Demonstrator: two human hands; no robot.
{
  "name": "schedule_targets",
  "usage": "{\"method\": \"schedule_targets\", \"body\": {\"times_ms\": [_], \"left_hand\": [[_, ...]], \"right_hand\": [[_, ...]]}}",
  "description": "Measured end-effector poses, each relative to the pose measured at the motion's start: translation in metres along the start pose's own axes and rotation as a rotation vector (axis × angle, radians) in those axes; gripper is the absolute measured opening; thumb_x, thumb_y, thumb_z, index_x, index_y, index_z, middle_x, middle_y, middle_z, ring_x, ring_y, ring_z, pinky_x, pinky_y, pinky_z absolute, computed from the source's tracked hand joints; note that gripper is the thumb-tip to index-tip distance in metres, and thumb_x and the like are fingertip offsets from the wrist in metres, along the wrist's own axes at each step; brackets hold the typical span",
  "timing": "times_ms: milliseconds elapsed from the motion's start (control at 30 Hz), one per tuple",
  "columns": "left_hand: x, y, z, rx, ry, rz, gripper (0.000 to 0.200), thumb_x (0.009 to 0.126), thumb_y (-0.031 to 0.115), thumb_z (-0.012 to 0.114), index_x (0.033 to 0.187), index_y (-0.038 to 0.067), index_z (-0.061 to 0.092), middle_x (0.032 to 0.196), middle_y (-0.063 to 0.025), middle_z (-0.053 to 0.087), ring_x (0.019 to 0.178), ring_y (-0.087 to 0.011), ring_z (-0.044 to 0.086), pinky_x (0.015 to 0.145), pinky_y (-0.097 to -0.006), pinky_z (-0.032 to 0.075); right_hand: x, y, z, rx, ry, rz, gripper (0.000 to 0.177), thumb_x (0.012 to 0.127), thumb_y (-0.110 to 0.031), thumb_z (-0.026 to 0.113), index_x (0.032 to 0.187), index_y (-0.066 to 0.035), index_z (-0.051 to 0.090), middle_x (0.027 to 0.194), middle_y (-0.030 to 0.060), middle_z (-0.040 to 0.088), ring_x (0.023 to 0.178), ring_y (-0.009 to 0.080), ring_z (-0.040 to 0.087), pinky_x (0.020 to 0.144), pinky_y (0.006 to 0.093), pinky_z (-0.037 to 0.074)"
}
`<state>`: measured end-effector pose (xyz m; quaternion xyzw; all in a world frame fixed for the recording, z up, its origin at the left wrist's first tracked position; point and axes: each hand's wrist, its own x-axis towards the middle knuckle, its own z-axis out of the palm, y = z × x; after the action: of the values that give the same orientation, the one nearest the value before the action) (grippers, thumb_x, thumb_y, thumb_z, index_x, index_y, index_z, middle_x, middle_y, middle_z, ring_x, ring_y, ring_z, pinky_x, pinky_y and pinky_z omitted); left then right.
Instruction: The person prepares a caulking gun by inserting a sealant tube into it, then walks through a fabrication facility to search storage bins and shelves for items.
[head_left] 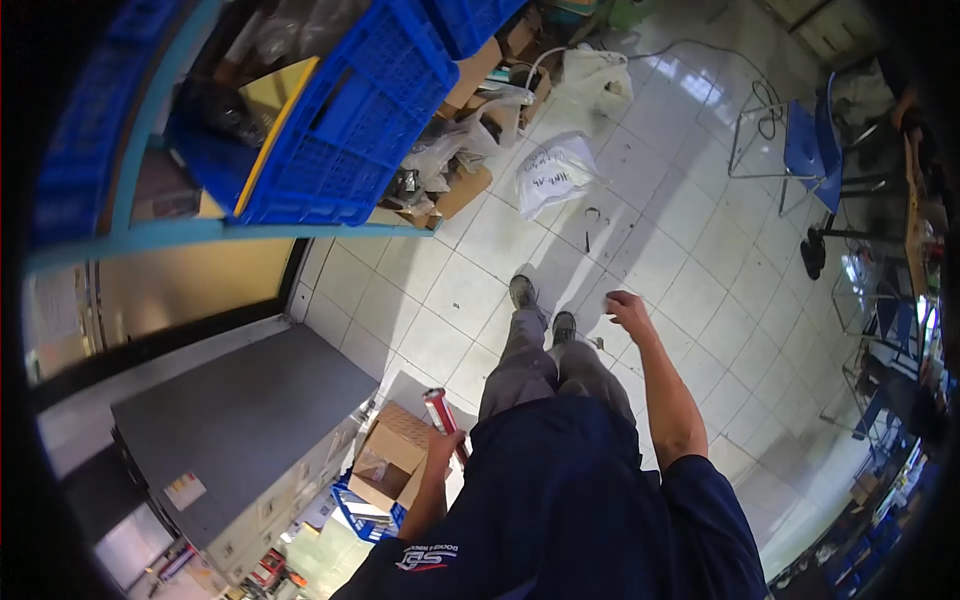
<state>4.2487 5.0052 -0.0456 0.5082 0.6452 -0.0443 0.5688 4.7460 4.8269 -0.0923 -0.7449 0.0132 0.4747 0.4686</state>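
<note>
Red cylindrical tube (437,408) juts lengthwise forward from the closed left hand (443,448); whether the farther right hand (630,312) holds anything, I cannot tell.

We note a moderately lit room, glare on floor tiles (690,290), long shadows, fisheye-curved edges, black corners.

Blue plastic crates (350,130) crowd a teal rack (200,232) above a tiled floor (680,290), where a white bag (555,175) with dark handwriting lies. A blue chair (805,145) stands well apart from a grey-topped cabinet (250,420).
</note>
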Motion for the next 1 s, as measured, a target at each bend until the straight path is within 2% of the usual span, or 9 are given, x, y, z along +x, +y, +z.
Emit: {"method": "schedule_targets", "body": {"times_ms": [167, 367, 500, 533, 667, 700, 800, 867, 1000], "left_hand": [[0.051, 0.138, 0.003, 0.031, -0.030, 0.092, 0.022, 0.067, 0.006, 0.068, 0.086, -0.003, 0.061, 0.070, -0.0080, 0.062, 0.060, -0.0158, 0.061, 0.057, -0.0275, 0.050], [0.066, 0.214, 0.044, 0.139, -0.070, 0.110, 0.040, 0.061, 0.005, 0.069, 0.097, -0.003, 0.054, 0.081, -0.0106, 0.062, 0.061, -0.0159, 0.061, 0.055, -0.0294, 0.051], [0.029, 0.221, 0.105, 0.143, -0.089, 0.054, 0.036, 0.062, 0.008, 0.071, 0.094, -0.003, 0.058, 0.072, -0.0074, 0.060, 0.061, -0.0161, 0.060, 0.057, -0.0294, 0.050], [0.035, 0.188, 0.112, 0.167, -0.157, 0.137, 0.037, 0.062, 0.009, 0.071, 0.095, -0.003, 0.058, 0.075, -0.0074, 0.061, 0.064, -0.0164, 0.061, 0.059, -0.0297, 0.051], [-0.011, 0.183, 0.170, 0.118, -0.236, -0.037, 0.039, 0.063, 0.009, 0.072, 0.099, 0.001, 0.058, 0.086, -0.0070, 0.063, 0.076, -0.0163, 0.062, 0.069, -0.0308, 0.051], [-0.018, 0.173, 0.179, 0.098, -0.222, -0.022, 0.038, 0.064, 0.009, 0.071, 0.100, 0.002, 0.058, 0.087, -0.0060, 0.063, 0.077, -0.0153, 0.061, 0.070, -0.0297, 0.050], [-0.040, 0.147, 0.195, -0.149, -0.154, -0.072, 0.037, 0.064, 0.007, 0.068, 0.098, 0.001, 0.056, 0.086, -0.0049, 0.062, 0.079, -0.0159, 0.060, 0.074, -0.0302, 0.050], [-0.057, 0.146, 0.195, -0.299, -0.162, -0.171, 0.030, 0.065, 0.009, 0.065, 0.093, 0.002, 0.056, 0.077, -0.0044, 0.061, 0.065, -0.0143, 0.058, 0.060, -0.0285, 0.049], [-0.075, 0.106, 0.207, -0.414, -0.033, -0.215, 0.030, 0.064, 0.013, 0.067, 0.090, 0.002, 0.057, 0.073, -0.0038, 0.059, 0.062, -0.0124, 0.056, 0.057, -0.0271, 0.047]], "right_hand": [[0.021, 0.011, 0.030, -0.879, -0.203, -0.232, 0.042, 0.075, -0.038, 0.062, 0.108, -0.012, 0.065, 0.099, 0.0121, 0.067, 0.092, 0.0329, 0.062, 0.082, 0.0390, 0.048], [0.078, -0.014, 0.007, -0.764, -0.478, -0.137, 0.043, 0.078, -0.040, 0.058, 0.104, -0.006, 0.066, 0.099, 0.0163, 0.065, 0.098, 0.0333, 0.060, 0.086, 0.0405, 0.047], [0.101, -0.007, -0.045, -0.938, -0.657, -0.094, 0.045, 0.079, -0.041, 0.056, 0.102, -0.004, 0.067, 0.104, 0.0193, 0.064, 0.100, 0.0338, 0.060, 0.088, 0.0396, 0.045], [0.105, -0.003, -0.058, -0.987, -0.680, -0.080, 0.046, 0.079, -0.042, 0.057, 0.104, -0.004, 0.066, 0.105, 0.0194, 0.064, 0.100, 0.0330, 0.060, 0.088, 0.0391, 0.045], [0.101, -0.061, -0.116, -0.873, -0.649, 0.146, 0.057, 0.082, -0.053, 0.051, 0.102, -0.002, 0.066, 0.106, 0.0196, 0.064, 0.105, 0.0330, 0.058, 0.090, 0.0376, 0.044], [0.112, -0.062, -0.125, -0.877, -0.783, 0.144, 0.065, 0.082, -0.060, 0.050, 0.110, -0.002, 0.064, 0.114, 0.0196, 0.061, 0.110, 0.0323, 0.056, 0.089, 0.0412, 0.046], [0.115, -0.079, -0.134, -0.836, -0.774, 0.513, 0.070, 0.081, -0.061, 0.051, 0.120, -0.003, 0.058, 0.123, 0.0192, 0.055, 0.113, 0.0342, 0.053, 0.086, 0.0470, 0.049], [0.116, -0.089, -0.122, -0.872, -0.804, 0.559, 0.071, 0.082, -0.061, 0.050, 0.127, -0.007, 0.052, 0.126, 0.0178, 0.053, 0.113, 0.0360, 0.052, 0.084, 0.0494, 0.050], [0.119, -0.084, -0.086, -1.079, -0.825, 0.584, 0.071, 0.084, -0.063, 0.047, 0.133, -0.012, 0.047, 0.127, 0.0162, 0.052, 0.113, 0.0357, 0.052, 0.088, 0.0486, 0.047]]}}
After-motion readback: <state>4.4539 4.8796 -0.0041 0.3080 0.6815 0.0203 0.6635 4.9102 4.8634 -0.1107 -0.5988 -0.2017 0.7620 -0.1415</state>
